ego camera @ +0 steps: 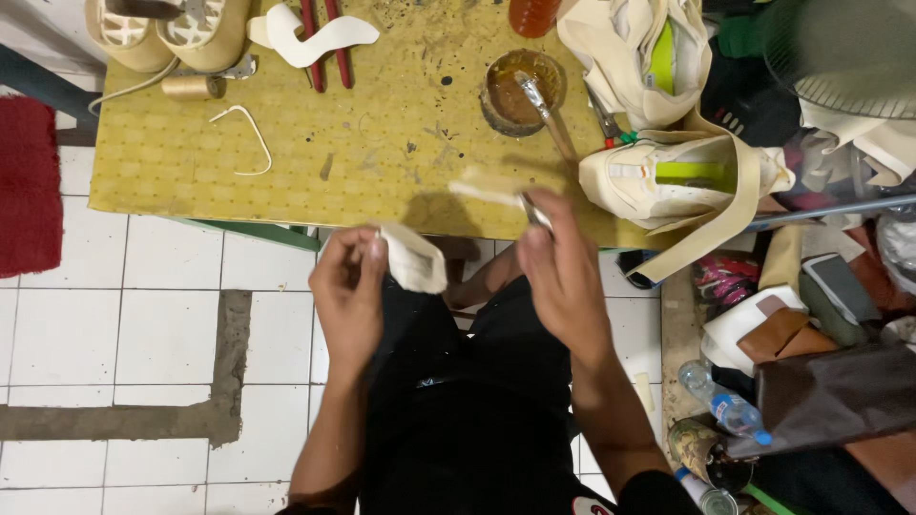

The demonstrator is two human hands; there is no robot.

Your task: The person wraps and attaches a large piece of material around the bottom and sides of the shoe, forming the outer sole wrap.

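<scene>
My left hand (349, 286) grips a small cream piece of shoe material (413, 259) by its edge, just below the table's front edge. My right hand (563, 262) pinches a thin metal tool (535, 212) together with a pale flat strip (485, 188) that pokes out to the left over the table. Both hands hover above my lap in dark clothing. A round glue pot (520, 91) with amber glue and a brush (546, 110) standing in it sits on the table just beyond my right hand.
The yellow worktable (315, 143) carries cream shoes (172, 33) at the far left, a thread spool (191, 88), a white cut-out piece (315, 38) and red sticks. Cream shoe uppers (668, 176) lie at right. Clutter and plastic bottles (725, 405) fill the right side; a red mat (29, 181) lies left.
</scene>
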